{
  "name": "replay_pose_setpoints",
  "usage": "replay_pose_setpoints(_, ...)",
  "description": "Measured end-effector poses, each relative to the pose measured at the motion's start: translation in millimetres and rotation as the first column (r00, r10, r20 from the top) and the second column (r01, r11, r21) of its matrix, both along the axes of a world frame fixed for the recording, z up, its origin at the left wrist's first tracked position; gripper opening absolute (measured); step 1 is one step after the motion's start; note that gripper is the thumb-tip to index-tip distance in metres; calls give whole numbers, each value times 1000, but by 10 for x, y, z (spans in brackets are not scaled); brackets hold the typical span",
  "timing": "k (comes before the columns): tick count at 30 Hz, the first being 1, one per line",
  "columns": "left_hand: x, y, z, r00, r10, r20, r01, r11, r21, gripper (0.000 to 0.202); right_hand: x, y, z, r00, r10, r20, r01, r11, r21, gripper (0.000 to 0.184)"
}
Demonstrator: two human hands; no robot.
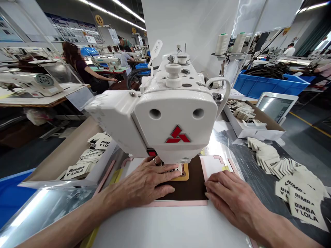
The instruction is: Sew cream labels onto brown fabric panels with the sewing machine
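The white sewing machine (178, 120) fills the centre up to 12 o'clock; a white template (165, 224) spreads toward 6. At 7, the left hand (144, 182) lies flat, fingers slightly spread; at 4, the right hand (230, 189) has fingers bunched, whether gripping I cannot tell. At 6 lies the brown panel (190, 193), bearing a printed label (180, 168) partly under the left fingers.

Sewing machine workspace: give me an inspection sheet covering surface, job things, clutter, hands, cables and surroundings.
Surface: tabletop shiny, glare at left.
Job things: brown piece within white template; printed label partly covered.
Clutter: loose labels fanned at right; more in left box and right box.
Hands: left hand spread over the label; right hand at the brown piece's right edge.
Cables: dark cables behind the machine.
Surroundings: co-worker at left, blue bin at right.
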State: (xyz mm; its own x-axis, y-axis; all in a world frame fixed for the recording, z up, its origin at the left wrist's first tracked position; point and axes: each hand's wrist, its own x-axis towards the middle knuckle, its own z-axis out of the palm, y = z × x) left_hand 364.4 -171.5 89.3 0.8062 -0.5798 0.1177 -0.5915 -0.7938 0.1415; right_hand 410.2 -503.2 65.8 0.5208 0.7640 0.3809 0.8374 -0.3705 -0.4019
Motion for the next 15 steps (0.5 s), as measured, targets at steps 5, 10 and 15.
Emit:
replay_pose_setpoints(5,-2,20,-26,1000,-6,6,6,1000,1,48,-1,4,10,1000,0,22,0,1000,1,16)
replay_pose_setpoints(10,-8,15,-19,1000,13,-10,-14,1000,-10,46,-10,4,1,1000,-3,24,3,1000,-8,17)
replay_pose_setpoints(15,-19,-9,22,1000,19,-14,-18,1000,11,45,-11,2,-12,999,2,39,-2,1000,-14,17)
